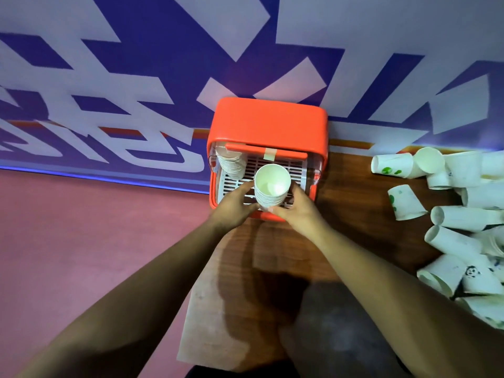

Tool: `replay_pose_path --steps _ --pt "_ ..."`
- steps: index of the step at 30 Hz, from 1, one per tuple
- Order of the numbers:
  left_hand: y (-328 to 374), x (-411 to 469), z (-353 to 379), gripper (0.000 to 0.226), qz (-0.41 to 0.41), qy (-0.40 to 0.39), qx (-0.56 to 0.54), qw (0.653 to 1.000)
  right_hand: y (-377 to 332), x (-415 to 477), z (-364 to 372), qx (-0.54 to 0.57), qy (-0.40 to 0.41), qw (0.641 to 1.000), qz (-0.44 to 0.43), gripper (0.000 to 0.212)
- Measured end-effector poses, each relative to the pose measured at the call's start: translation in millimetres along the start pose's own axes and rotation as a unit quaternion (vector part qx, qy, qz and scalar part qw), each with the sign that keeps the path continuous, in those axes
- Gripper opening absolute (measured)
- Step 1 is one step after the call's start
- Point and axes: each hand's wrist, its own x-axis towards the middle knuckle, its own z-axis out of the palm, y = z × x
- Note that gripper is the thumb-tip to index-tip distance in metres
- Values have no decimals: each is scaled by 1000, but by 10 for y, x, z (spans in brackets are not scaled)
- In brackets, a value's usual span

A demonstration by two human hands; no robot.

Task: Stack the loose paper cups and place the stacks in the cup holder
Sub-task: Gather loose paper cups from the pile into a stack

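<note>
Your left hand (235, 205) and right hand (297, 209) both clasp the cup stack (270, 186) near its base, over the orange cup holder (267, 124) at 12 o'clock. A second stack (231, 165) stands at the holder's 10 o'clock, and loose cups (452, 216) lie at 3 o'clock.

Both your bare arms reach straight ahead, converging. Your left hand (235, 205) and right hand (297, 211) curl round the lower part of a stack (271, 186), one on each side.

Glossy orange plastic cup holder (268, 124), matt white paper cups (272, 182) — wood-grain table (341, 214)
</note>
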Motion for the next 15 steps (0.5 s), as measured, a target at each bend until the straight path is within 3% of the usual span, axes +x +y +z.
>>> replay_pose_path --steps 11,15 --pt "-44 231 58 42 -61 50 -16 997 59 316 115 -16 20 999 27 66" --pt "-47 295 53 39 -79 51 -72 993 47 440 159 -18 41 999 29 67"
